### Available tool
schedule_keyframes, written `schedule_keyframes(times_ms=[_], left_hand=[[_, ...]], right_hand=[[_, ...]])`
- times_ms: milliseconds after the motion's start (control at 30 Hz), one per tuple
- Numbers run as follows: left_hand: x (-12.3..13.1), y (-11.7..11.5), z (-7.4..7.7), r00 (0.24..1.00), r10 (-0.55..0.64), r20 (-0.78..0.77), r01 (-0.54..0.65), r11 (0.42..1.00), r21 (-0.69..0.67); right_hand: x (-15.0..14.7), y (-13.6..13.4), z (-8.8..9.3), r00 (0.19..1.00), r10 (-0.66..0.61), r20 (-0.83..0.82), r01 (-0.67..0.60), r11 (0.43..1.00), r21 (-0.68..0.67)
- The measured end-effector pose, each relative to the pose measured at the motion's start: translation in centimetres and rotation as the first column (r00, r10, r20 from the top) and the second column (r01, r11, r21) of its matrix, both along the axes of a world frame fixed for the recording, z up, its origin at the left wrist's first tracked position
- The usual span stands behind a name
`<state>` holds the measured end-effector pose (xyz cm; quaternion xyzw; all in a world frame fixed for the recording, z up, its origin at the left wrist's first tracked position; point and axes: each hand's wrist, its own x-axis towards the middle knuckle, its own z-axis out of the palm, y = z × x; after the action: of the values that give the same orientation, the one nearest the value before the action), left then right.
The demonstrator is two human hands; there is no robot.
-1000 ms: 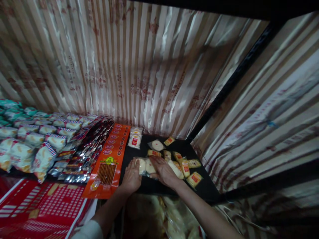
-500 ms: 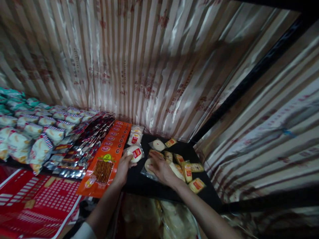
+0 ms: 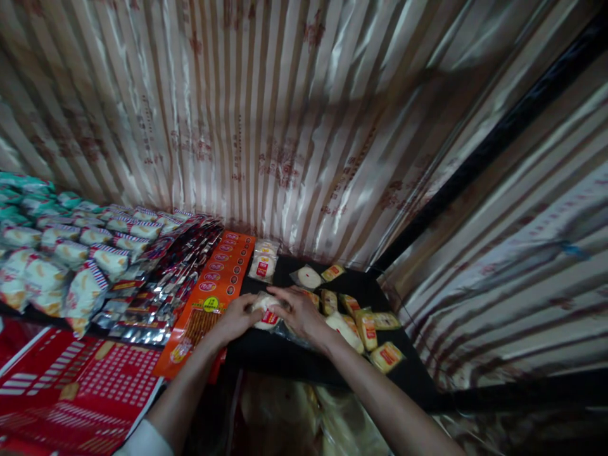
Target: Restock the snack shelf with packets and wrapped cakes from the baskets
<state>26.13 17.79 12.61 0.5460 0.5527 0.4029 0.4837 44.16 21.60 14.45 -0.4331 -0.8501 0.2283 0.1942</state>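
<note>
Both of my hands meet over a clear-wrapped white round bun with a red label (image 3: pixel 266 314) on the black shelf (image 3: pixel 285 351). My left hand (image 3: pixel 234 320) grips its left side with curled fingers. My right hand (image 3: pixel 297 310) lies across its right side, fingers closed onto the wrapper. A stack of the same buns (image 3: pixel 263 265) stands just behind, by the striped backing. More wrapped buns and yellow-labelled snack packs (image 3: pixel 365 326) lie scattered to the right of my right hand.
Orange snack packets (image 3: pixel 216 285) run in a row left of the buns, then dark foil packets (image 3: pixel 164 285) and white puffy bags (image 3: pixel 71 266). A red carton (image 3: pixel 61 392) sits below left. Bagged buns (image 3: pixel 294 411) fill the space under the shelf. Striped satin fabric (image 3: pixel 285 126) closes the back and right.
My left hand lifted one bun away from the pile, then brought it back toward the centre. My right hand left the wrapped pack it pressed and joined the left on the bun.
</note>
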Motion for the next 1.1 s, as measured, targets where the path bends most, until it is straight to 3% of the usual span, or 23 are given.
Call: schedule_keyframes(times_ms=[67,133,233,300,467,700,833,1100], left_hand=[[0.0,0.6,-0.1,0.998,0.047,0.044,-0.048,0.999,0.023],[0.1,1.2,-0.3,0.983,0.18,0.033,-0.182,0.981,0.07],[0.4,1.9,-0.2,0.91,0.398,-0.118,-0.367,0.904,0.219],[0.8,2.3,-0.1,0.867,0.443,-0.231,-0.358,0.873,0.33],[2.2,3.1,-0.4,0.754,0.401,-0.521,-0.197,0.894,0.404],[3.0,4.1,-2.3,0.737,0.169,-0.654,0.018,0.963,0.27],[2.9,4.5,-2.6,0.73,0.133,-0.67,0.031,0.974,0.226],[3.0,4.9,-3.3,0.703,0.171,-0.69,0.006,0.969,0.247]], right_hand=[[-0.2,0.3,-0.6,0.992,-0.117,-0.04,0.112,0.988,-0.104],[-0.4,0.8,-1.1,0.959,-0.269,-0.09,0.244,0.944,-0.221],[-1.0,1.6,-1.5,0.892,-0.439,-0.107,0.398,0.875,-0.277],[-1.6,2.3,-1.6,0.864,-0.495,-0.092,0.456,0.848,-0.271],[-3.4,4.1,-2.5,0.85,-0.517,-0.1,0.453,0.814,-0.362],[-4.3,6.2,-3.9,0.864,-0.502,0.041,0.499,0.841,-0.21],[-4.5,6.9,-4.5,0.854,-0.519,0.041,0.516,0.836,-0.186],[-4.7,7.4,-4.7,0.845,-0.535,-0.02,0.508,0.813,-0.283]])
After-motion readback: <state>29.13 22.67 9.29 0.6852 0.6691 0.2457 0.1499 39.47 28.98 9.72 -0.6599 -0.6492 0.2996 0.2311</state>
